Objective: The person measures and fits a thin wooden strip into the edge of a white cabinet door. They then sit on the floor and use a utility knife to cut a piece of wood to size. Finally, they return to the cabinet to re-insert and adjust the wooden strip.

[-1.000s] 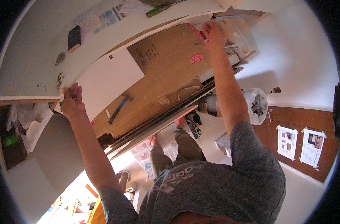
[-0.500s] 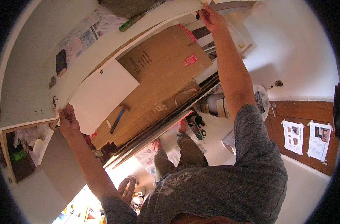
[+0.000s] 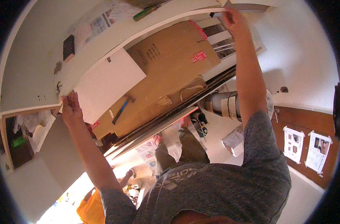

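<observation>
A long narrow white strip (image 3: 170,21) runs in a curve along the front edge of a pale shelf (image 3: 91,56). My left hand (image 3: 72,109) is closed at its left end, fingertips against the shelf edge. At the far right end my right hand (image 3: 233,21), arm stretched out, pinches the strip near the wall. Below the strip, a white board (image 3: 110,80) lies partly over flattened brown cardboard (image 3: 170,63). A hammer (image 3: 121,110) with a blue handle rests on the cardboard.
On the shelf are a dark block (image 3: 68,48) and a green-handled tool (image 3: 145,13). A cubby (image 3: 22,140) with plastic bags opens at left. Wrapped rolls (image 3: 222,105) stand below right. Someone in orange (image 3: 91,209) is at lower left.
The brown gap seen between strip and shelf is less visible. Both hands keep their hold at the strip's ends. A person's orange clothing has come into sight at lower left.
</observation>
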Demonstrator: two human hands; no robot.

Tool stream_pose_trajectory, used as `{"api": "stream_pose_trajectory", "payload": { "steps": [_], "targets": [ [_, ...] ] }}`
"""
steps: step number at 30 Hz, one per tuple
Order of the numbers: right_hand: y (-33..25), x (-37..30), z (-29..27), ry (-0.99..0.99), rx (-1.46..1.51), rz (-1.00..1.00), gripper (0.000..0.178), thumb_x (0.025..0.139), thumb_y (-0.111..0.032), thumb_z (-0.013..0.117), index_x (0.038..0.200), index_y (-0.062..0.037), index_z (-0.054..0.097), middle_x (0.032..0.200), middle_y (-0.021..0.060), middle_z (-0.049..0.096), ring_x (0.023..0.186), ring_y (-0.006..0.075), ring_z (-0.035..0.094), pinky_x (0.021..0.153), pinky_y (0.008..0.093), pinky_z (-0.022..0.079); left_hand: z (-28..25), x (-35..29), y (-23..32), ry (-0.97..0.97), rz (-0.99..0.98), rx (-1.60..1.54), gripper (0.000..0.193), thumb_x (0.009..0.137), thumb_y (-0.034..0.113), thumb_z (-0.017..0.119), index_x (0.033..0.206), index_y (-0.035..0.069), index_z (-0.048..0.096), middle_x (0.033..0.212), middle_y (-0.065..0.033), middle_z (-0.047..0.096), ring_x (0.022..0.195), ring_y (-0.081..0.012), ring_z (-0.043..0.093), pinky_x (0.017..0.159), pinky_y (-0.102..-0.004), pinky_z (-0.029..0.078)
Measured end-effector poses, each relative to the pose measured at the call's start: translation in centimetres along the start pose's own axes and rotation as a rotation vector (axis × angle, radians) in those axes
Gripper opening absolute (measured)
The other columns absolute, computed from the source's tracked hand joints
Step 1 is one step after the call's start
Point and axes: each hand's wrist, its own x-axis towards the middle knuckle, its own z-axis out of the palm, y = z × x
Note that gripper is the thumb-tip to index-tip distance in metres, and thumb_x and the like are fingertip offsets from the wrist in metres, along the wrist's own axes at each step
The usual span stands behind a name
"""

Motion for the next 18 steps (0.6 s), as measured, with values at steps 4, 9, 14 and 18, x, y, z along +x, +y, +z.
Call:
{"api": "stream_pose_trajectory", "payload": {
  "steps": [4,9,14,18],
  "targets": [
    [-2.3,-4.3,0.0,-0.059,0.179,0.142,0.017,0.085,-0.006,0.070,0.094,0.0047,0.062,0.090,0.0126,0.066,0.083,0.0217,0.067,0.075,0.0252,0.060,0.1,-0.1,0.0,-0.011,-0.035,-0.009,0.032,0.102,0.013,0.046,0.127,-0.007,0.042,0.119,-0.0231,0.055,0.111,-0.0352,0.059,0.099,-0.0468,0.053],
    [-2.0,-5.4,-1.7,0.104,0.227,0.133,0.011,0.088,-0.004,0.064,0.093,0.0057,0.062,0.092,0.0141,0.064,0.088,0.0229,0.065,0.078,0.0294,0.061,0.5,-0.2,-0.3,0.037,-0.004,-0.004,0.030,0.101,0.011,0.048,0.127,-0.003,0.043,0.115,-0.0214,0.057,0.105,-0.0362,0.063,0.095,-0.0509,0.055],
    [-0.2,-3.9,-2.9,0.012,0.207,0.040,0.027,0.097,-0.021,0.057,0.100,0.0058,0.061,0.102,0.0175,0.063,0.094,0.0296,0.062,0.087,0.0412,0.059,1.2,-0.4,-0.4,0.040,-0.007,0.014,0.023,0.100,0.008,0.049,0.120,-0.001,0.046,0.109,-0.0196,0.059,0.098,-0.0370,0.066,0.092,-0.0520,0.056],
    [-1.1,-2.6,0.3,0.039,0.262,0.131,0.034,0.099,-0.023,0.050,0.115,0.0063,0.052,0.114,0.0214,0.058,0.103,0.0342,0.059,0.088,0.0466,0.056,2.1,-1.0,-0.4,0.085,-0.017,-0.001,0.017,0.100,0.009,0.049,0.113,-0.001,0.048,0.103,-0.0186,0.061,0.094,-0.0367,0.067,0.090,-0.0524,0.057]
  ]
}}
